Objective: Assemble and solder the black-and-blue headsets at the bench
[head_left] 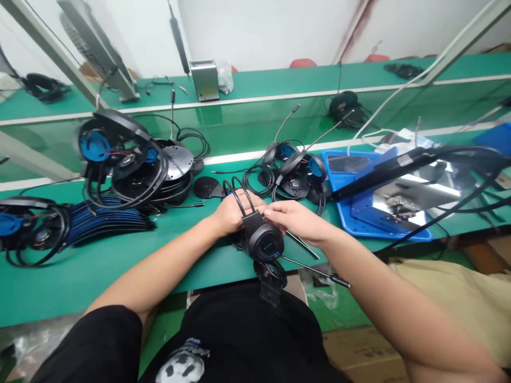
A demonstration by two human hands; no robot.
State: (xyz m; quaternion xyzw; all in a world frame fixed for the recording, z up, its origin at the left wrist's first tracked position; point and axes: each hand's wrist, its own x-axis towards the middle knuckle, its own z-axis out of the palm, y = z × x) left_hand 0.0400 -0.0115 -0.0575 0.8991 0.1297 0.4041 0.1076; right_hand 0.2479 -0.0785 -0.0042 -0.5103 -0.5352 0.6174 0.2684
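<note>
- On my feed, both hands are together on a black headset (263, 242): the left hand (233, 214) clasps its twin band wires (238, 196), the right hand (296, 221) pinches near a black block (253, 223).
- The headset hangs over the front edge of the tabletop (120, 271), a screwdriver (311, 268) just beside it.
- Fingers hide the wire join; I can't make out the lower earcup (271, 275).

Held headset (263, 242) black (blue dots), bench mat (120, 282) green, tray (333, 175) blue
</note>
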